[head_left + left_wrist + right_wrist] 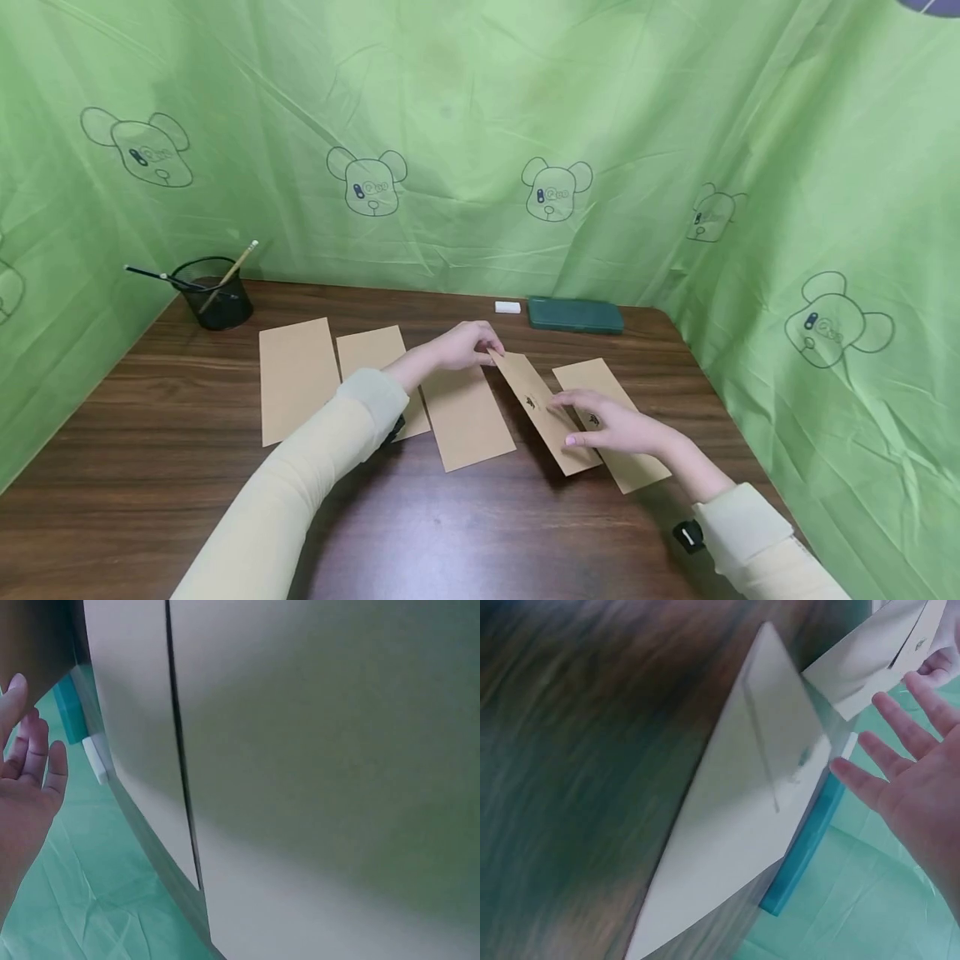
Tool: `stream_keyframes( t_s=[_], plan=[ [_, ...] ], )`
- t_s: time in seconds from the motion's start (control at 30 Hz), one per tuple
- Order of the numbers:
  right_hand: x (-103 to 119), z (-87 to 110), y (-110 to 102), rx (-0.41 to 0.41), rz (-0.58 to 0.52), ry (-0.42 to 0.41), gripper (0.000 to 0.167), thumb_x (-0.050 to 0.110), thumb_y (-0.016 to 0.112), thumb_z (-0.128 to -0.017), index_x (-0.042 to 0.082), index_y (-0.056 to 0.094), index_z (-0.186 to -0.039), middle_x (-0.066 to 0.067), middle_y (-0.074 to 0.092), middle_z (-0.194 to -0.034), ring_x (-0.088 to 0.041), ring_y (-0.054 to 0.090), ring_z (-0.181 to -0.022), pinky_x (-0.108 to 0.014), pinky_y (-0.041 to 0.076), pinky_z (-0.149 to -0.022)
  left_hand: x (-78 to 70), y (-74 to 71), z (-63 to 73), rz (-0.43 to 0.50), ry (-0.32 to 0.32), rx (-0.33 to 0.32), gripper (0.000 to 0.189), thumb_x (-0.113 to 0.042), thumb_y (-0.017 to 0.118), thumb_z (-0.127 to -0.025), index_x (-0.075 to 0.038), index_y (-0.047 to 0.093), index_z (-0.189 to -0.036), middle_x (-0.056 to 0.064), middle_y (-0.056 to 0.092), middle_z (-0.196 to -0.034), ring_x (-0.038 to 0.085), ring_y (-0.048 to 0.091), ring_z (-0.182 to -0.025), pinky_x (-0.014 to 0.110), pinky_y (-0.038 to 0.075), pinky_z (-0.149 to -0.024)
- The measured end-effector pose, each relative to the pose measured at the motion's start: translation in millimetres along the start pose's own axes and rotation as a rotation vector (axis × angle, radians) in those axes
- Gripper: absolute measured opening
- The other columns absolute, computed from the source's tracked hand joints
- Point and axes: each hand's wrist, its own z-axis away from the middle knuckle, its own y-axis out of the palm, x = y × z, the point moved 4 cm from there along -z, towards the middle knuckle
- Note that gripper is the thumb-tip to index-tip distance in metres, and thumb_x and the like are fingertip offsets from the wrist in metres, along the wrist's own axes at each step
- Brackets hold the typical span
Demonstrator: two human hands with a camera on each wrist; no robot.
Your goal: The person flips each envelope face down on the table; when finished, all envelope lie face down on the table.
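Note:
My left hand [463,343] pinches the top corner of a thin brown kraft-paper rectangle [546,425], which tilts up off the table. A small dark print marks its middle; whether it is an envelope or a thin notebook, I cannot tell. My right hand [611,425] hovers by its right edge with fingers spread; contact is unclear. Beneath that hand lies another printed kraft-paper rectangle [636,471]. Plain-faced ones [467,425] lie in a row to the left, partly behind my left forearm. In the right wrist view, the right hand's fingers [900,727] look straight and apart.
A black mesh pen cup [228,310] with pencils stands at the back left. Toward the back right are a white eraser [507,307] and a dark green case [575,317]. Green cloth [465,242] encloses the wooden table [450,533] at the back and sides.

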Motion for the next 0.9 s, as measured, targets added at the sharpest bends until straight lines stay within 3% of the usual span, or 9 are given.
stream_keyframes(
  t_s=[0.13, 0.33, 0.47, 0.73, 0.9],
  plan=[
    [6, -4.5, -4, 0.011, -0.092, 0.011, 0.06, 0.032, 0.066, -0.088, 0.008, 0.044, -0.139, -0.006, 0.049, -0.139, -0.028, 0.045, -0.128, -0.051, 0.041, -0.098, -1.7, -4.1, -2.0, 0.014, -0.013, -0.006, 0.012, -0.017, 0.072, -0.084, -0.014, 0.07, -0.096, 0.0, 0.061, -0.1, 0.012, 0.059, -0.096, 0.028, 0.046, -0.09],
    [12, -9.8, -7, 0.042, -0.231, 0.01, 0.064, 0.023, 0.066, -0.089, 0.01, 0.035, -0.144, -0.01, 0.044, -0.143, -0.038, 0.049, -0.121, -0.051, 0.049, -0.088, -4.6, -10.8, -6.4, 0.051, -0.013, -0.015, 0.009, -0.018, 0.07, -0.085, -0.014, 0.067, -0.092, -0.001, 0.061, -0.097, 0.012, 0.059, -0.097, 0.03, 0.044, -0.094],
    [18, -10.8, -12, 0.046, -0.286, 0.026, 0.071, 0.023, 0.068, -0.088, 0.011, 0.03, -0.146, -0.014, 0.041, -0.143, -0.039, 0.054, -0.116, -0.041, 0.053, -0.082, -6.7, -13.9, -9.3, 0.065, -0.015, -0.015, 0.009, -0.019, 0.07, -0.085, -0.014, 0.065, -0.091, -0.003, 0.064, -0.094, 0.011, 0.059, -0.095, 0.029, 0.045, -0.093],
    [26, -11.9, -23, 0.025, -0.239, 0.011, 0.066, 0.023, 0.065, -0.09, 0.015, 0.032, -0.146, -0.012, 0.046, -0.138, -0.029, 0.062, -0.103, -0.032, 0.055, -0.069, -10.3, -18.9, -14.2, 0.084, -0.053, -0.043, 0.016, -0.026, 0.069, -0.087, -0.014, 0.06, -0.091, -0.005, 0.066, -0.086, 0.008, 0.059, -0.084, 0.025, 0.047, -0.081],
    [25, -13.4, -30, -0.032, -0.151, -0.039, 0.056, 0.02, 0.064, -0.091, 0.016, 0.041, -0.142, -0.004, 0.048, -0.14, -0.017, 0.059, -0.104, -0.032, 0.055, -0.072, -12.7, -20.6, -17.3, 0.089, -0.062, -0.061, 0.018, -0.027, 0.067, -0.088, -0.013, 0.056, -0.092, -0.005, 0.063, -0.083, 0.009, 0.055, -0.078, 0.025, 0.045, -0.074]
  ],
)
